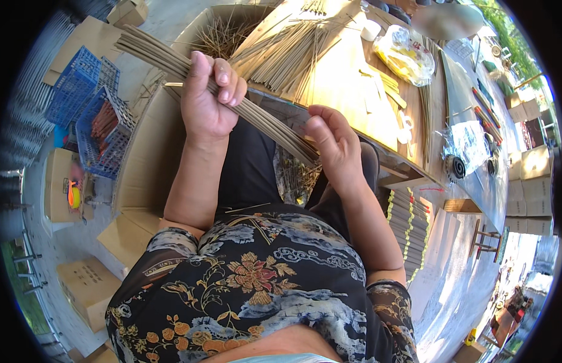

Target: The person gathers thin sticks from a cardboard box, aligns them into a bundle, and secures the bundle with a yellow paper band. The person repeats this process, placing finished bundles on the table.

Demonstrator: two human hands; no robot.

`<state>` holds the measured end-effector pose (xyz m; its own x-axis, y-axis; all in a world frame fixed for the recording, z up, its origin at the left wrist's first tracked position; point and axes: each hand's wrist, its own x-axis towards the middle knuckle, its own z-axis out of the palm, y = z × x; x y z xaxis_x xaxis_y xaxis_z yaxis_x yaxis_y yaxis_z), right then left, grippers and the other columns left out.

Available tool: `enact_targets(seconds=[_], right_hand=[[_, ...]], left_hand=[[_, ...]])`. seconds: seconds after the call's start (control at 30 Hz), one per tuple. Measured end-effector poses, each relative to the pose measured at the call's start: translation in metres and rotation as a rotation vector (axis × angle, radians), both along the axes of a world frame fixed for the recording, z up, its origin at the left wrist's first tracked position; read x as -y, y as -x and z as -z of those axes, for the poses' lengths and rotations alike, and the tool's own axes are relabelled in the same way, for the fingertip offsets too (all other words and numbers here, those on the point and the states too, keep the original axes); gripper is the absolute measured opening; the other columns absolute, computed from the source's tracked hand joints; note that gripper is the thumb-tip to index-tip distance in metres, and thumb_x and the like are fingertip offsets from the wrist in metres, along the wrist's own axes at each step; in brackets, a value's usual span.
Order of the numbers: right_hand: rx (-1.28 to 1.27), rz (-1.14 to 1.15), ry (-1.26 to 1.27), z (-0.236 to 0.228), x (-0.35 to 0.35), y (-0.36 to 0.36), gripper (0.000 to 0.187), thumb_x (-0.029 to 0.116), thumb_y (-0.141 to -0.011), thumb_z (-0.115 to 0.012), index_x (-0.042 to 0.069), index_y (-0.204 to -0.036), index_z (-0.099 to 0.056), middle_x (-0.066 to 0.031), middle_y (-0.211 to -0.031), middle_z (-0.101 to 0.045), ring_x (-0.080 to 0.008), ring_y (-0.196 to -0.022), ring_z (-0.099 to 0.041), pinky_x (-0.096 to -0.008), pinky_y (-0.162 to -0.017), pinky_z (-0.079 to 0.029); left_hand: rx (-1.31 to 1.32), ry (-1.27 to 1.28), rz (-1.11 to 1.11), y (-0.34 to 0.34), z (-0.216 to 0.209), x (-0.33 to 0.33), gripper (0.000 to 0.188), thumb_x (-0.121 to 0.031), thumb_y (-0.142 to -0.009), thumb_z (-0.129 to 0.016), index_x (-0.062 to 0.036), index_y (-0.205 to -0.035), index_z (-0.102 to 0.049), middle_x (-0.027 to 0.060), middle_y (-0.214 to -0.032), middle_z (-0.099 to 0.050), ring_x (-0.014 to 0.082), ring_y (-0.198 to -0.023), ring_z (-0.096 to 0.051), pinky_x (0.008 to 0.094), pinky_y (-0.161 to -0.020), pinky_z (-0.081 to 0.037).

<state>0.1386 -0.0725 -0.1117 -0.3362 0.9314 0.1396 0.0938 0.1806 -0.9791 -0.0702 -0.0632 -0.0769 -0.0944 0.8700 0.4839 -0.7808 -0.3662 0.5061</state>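
A bundle of thin grey-brown sticks (266, 124), resembling incense sticks, slants from upper left to lower right in front of my body. My left hand (211, 100) is closed around it a little above its middle, with the thumb along the sticks. At the bundle's lower right end is my right hand (338, 148), thumb and fingers apart and slightly curved. The stick ends lie against or just beside its palm; contact is hard to make out. More loose sticks (287, 57) are spread on the wooden table (347, 91) ahead.
A large cardboard box (144, 151) stands at my left, with broken sticks (226, 35) beyond. Blue plastic crates (87, 130) are farther left. A plastic bag with yellow contents (405, 55) lies on the table. Several stick bundles with yellow bands (408, 224) lie below the table's right side.
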Motion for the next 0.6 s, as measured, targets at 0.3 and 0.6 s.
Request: enact_targets(seconds=[0.3,0.6], right_hand=[[0.372,-0.203,-0.192,-0.014,0.013,0.034,0.031,0.026,-0.076,-0.065,0.002,-0.08,-0.047,-0.0087,-0.064,-0.055,-0.0247,-0.06,-0.056,-0.0339,-0.056,-0.046],[0.291,-0.287,0.076,-0.004,0.017,0.032,0.034,0.029,-0.081,-0.061,-0.002,-0.076,-0.049,-0.0131,-0.059,-0.055,-0.022,-0.054,-0.056,-0.0338,-0.053,-0.044]], left_hand=[[-0.174,0.203,0.061,-0.032,0.003,0.008,0.026,-0.032,-0.091,-0.044,-0.0102,-0.078,-0.048,0.0048,-0.07,-0.053,0.0104,-0.048,-0.044,0.0232,-0.047,-0.038],[-0.084,0.393,0.027,-0.021,0.005,-0.002,0.027,-0.032,-0.089,-0.05,-0.0121,-0.07,-0.048,0.0027,-0.058,-0.049,0.0088,-0.049,-0.044,0.0208,-0.043,-0.035]])
